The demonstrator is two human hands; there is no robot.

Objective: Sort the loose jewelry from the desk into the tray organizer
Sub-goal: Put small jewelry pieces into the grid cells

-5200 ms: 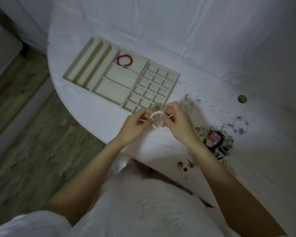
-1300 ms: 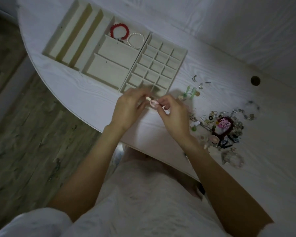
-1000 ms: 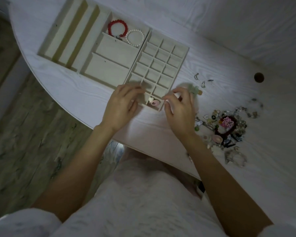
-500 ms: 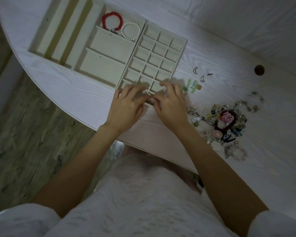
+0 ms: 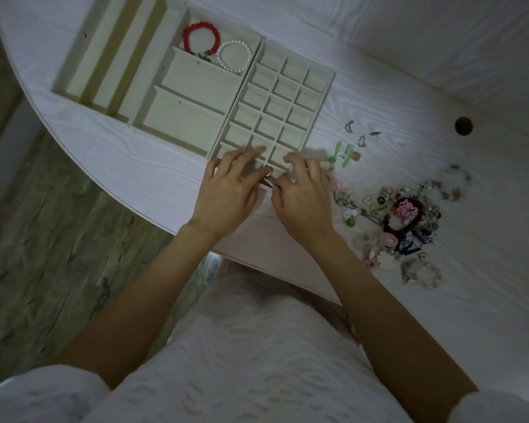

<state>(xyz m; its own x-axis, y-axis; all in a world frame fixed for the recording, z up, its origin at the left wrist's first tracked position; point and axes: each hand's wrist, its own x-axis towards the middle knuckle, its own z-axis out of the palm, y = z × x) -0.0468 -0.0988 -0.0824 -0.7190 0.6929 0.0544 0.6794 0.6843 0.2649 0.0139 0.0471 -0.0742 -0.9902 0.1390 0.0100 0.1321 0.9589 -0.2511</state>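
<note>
Hands, left (image 5: pixel 229 193) and right (image 5: pixel 303 196), fingers loosely spread over tray organizer (image 5: pixel 321 100), grip unclear; no legible writing

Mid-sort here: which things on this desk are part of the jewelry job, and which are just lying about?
Job:
tray organizer
red bead bracelet
pearl bracelet
loose jewelry pile
green pieces
left hand
right hand

Lying about:
desk's cable hole

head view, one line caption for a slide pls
Both hands work at the tray organizer's near corner; two bracelets already sorted, loose jewelry waiting.
</note>
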